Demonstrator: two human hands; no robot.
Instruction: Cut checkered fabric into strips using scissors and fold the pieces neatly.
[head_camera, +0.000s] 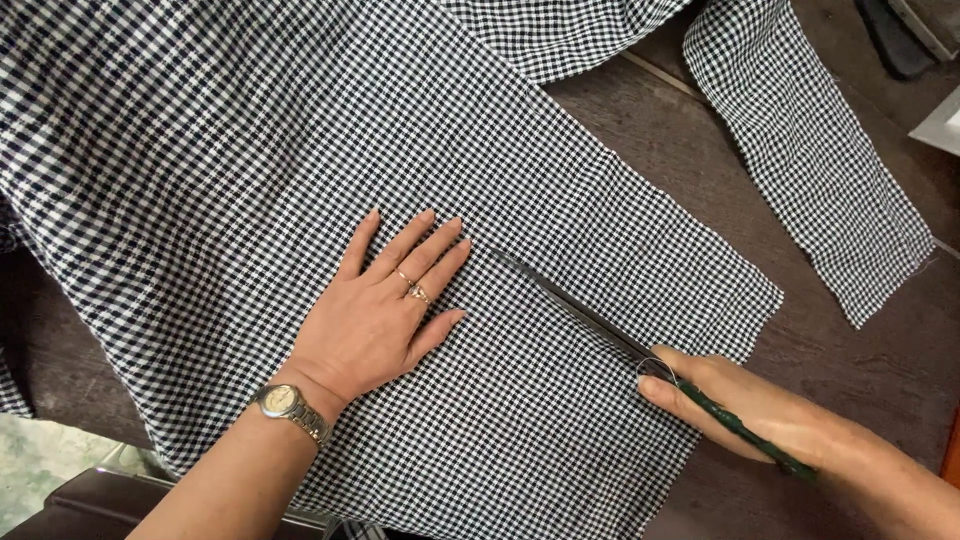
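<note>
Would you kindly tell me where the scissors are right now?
In the head view, the scissors are right of centre, held by the right hand, blades on the checked fabric beside the flat left hand.

Two bare hands show: one left hand (375, 320) lies flat on the large checked cloth (300, 170), and one right hand (760, 410) at that cloth's lower right edge grips one pair of scissors (590, 312). There are two pieces of checked fabric, the large cloth and one narrow strip (810, 150) to its upper right. One wristwatch (290, 405) and two rings (413, 288) sit on the left hand and its wrist.
</note>
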